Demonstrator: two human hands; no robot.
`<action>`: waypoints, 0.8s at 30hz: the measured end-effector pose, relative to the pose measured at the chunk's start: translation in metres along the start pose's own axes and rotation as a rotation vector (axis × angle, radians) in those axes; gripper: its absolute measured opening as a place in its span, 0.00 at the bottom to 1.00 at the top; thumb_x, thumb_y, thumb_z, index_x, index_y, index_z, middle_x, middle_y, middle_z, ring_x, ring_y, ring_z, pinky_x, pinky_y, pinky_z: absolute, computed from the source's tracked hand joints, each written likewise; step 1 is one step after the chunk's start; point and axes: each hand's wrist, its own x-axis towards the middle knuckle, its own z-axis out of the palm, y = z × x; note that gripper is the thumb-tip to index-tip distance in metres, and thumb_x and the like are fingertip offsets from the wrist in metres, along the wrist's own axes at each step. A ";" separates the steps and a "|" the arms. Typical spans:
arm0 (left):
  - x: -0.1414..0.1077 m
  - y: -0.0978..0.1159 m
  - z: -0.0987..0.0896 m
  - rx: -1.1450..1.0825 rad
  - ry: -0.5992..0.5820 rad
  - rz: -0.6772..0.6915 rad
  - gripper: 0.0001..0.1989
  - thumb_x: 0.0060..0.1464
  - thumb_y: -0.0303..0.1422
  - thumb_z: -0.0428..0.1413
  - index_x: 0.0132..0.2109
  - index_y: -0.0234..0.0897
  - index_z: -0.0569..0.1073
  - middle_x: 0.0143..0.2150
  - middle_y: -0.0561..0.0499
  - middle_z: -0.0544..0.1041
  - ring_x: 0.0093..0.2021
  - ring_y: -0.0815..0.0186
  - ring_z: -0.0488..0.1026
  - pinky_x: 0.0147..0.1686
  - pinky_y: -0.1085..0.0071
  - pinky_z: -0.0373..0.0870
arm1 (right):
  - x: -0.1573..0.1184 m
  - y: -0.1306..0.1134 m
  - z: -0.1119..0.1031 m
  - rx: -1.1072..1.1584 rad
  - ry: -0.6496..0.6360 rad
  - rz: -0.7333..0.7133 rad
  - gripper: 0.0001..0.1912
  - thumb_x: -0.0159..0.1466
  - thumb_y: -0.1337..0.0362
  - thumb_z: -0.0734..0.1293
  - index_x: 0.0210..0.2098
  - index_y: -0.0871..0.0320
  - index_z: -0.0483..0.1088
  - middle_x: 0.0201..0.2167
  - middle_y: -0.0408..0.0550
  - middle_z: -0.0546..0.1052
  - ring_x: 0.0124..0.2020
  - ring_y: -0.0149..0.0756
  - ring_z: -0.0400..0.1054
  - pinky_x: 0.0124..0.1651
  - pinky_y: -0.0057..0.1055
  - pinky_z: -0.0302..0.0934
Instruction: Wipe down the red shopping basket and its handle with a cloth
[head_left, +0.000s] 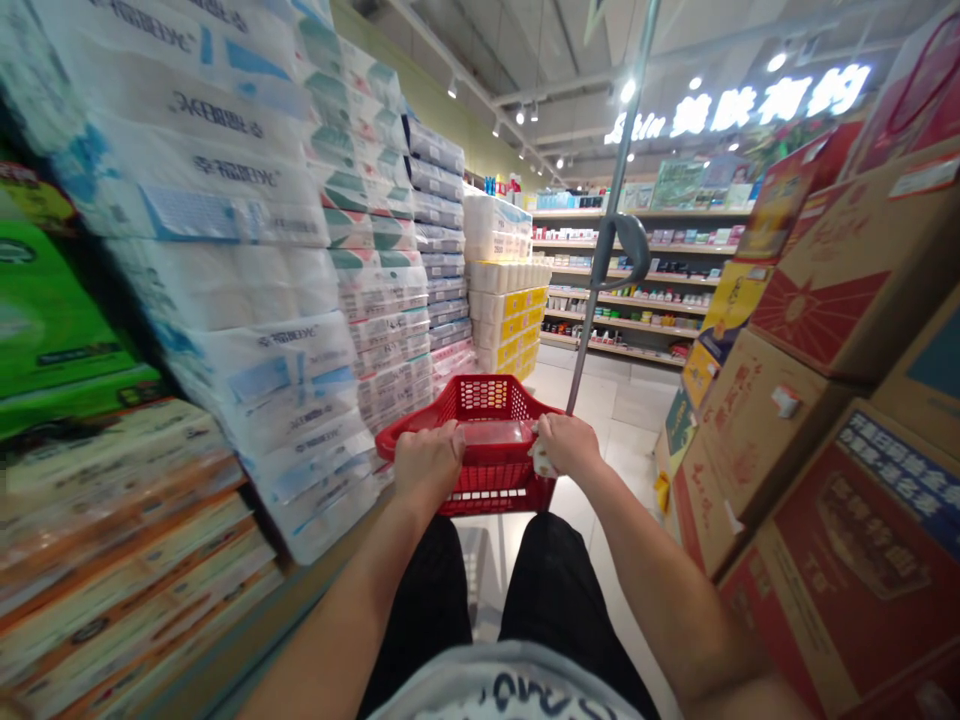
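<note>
Supermarket aisle point(600, 420) beside tissue bales point(240, 250), one clear packet point(487, 433) in a red basket point(480, 400), left hand point(429, 462) and right hand point(568, 445) with fingers curled over its rim.

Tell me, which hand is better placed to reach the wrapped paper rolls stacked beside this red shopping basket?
Probably the left hand: it holds the red basket on the side nearest the wrapped paper rolls, while the right hand sits farther off, toward the cardboard boxes.

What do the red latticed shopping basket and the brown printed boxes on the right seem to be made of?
The basket looks like moulded plastic, slightly glossy, its even punched lattice typical of that. The boxes look like matte cardboard, judging by their flat printed sides and creased edges.
</note>
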 end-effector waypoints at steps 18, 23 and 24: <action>0.001 0.001 -0.001 -0.022 -0.040 -0.021 0.24 0.64 0.38 0.34 0.48 0.36 0.72 0.35 0.42 0.78 0.37 0.55 0.74 0.37 0.61 0.58 | -0.016 0.016 0.022 0.131 0.357 -0.053 0.21 0.70 0.63 0.49 0.31 0.59 0.70 0.32 0.50 0.76 0.37 0.36 0.68 0.49 0.34 0.51; 0.000 0.000 0.001 0.003 -0.035 -0.004 0.23 0.64 0.37 0.34 0.50 0.36 0.71 0.37 0.43 0.79 0.38 0.54 0.74 0.36 0.61 0.58 | -0.015 0.019 0.022 0.195 0.346 -0.036 0.20 0.69 0.64 0.50 0.27 0.58 0.68 0.28 0.48 0.75 0.34 0.35 0.66 0.49 0.33 0.51; 0.000 0.000 0.001 0.004 -0.039 -0.005 0.23 0.64 0.36 0.34 0.50 0.36 0.71 0.38 0.43 0.79 0.38 0.54 0.74 0.36 0.61 0.58 | -0.011 0.020 0.019 0.190 0.268 -0.017 0.20 0.68 0.65 0.51 0.25 0.57 0.67 0.26 0.47 0.75 0.31 0.34 0.66 0.47 0.32 0.51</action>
